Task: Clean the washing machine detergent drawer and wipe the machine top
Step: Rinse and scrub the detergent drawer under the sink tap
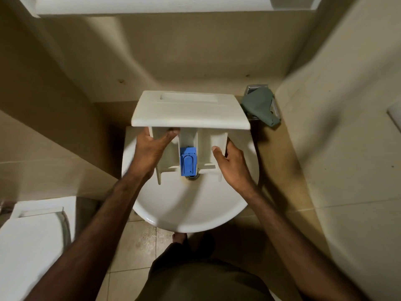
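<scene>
I hold the white detergent drawer (191,109) over a white sink basin (191,205), its wide front panel pointing away from me. A blue siphon insert (188,161) sits in its middle compartment, above the drain. My left hand (152,148) grips the drawer's left wall, thumb inside the left compartment. My right hand (230,164) grips the right wall, thumb on the inner side. The washing machine is not in view.
A grey-green cloth (260,105) lies on a metal holder at the wall corner, right of the drawer. A white toilet (28,240) stands at the lower left. Beige tiled walls close in on both sides. My bare foot (180,237) shows on the tiled floor.
</scene>
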Motion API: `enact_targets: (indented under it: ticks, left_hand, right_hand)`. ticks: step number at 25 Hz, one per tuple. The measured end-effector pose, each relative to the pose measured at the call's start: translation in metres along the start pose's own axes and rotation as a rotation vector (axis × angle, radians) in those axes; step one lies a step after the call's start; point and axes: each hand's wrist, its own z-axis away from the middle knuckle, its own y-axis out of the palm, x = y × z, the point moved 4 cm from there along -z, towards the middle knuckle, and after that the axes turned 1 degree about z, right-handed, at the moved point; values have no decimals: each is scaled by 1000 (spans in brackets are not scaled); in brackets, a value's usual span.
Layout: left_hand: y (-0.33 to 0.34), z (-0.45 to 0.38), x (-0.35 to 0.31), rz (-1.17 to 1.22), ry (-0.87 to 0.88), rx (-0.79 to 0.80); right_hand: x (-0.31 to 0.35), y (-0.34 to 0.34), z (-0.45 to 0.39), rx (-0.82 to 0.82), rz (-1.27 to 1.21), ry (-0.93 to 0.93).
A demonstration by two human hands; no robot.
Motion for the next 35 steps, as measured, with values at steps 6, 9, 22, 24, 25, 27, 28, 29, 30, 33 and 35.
enact_targets:
  ticks: [6, 9, 22, 24, 25, 27, 28, 29, 30, 33, 35]
  left_hand:
    - [2, 3, 5, 29, 10, -34]
    - [6, 6, 4, -15, 36, 1]
    - [9, 0, 17, 53, -62, -15]
    - [17, 2, 15, 9, -15, -29]
    - [14, 1, 17, 18, -10, -39]
    - [-1, -1, 25, 74, -51, -81]
    - [-3, 0, 31, 78, -73, -88]
    - [1, 4, 34, 58, -68, -83]
    - [11, 8, 33, 30, -33, -63]
    - [22, 10, 28, -7, 19, -27]
    - [12, 7, 33, 17, -2, -8]
  right_hand:
    - [-7, -2, -6, 5, 139, -36]
    - [-5, -4, -7, -62, 89, -46]
    - [-16, 3, -16, -81, 125, -31]
    - [-16, 1, -18, -105, 14, 14]
    - [-15, 4, -17, -61, 12, -3]
    - [-16, 9, -18, 65, 130, -61]
    - [-15, 7, -20, 82, 170, -87]
    - [-17, 4, -24, 57, 165, -81]
    - [-20, -1, -26, 2, 104, -43]
    - [-26, -1, -16, 12, 13, 28]
    - [-29, 5, -9, 133, 136, -10]
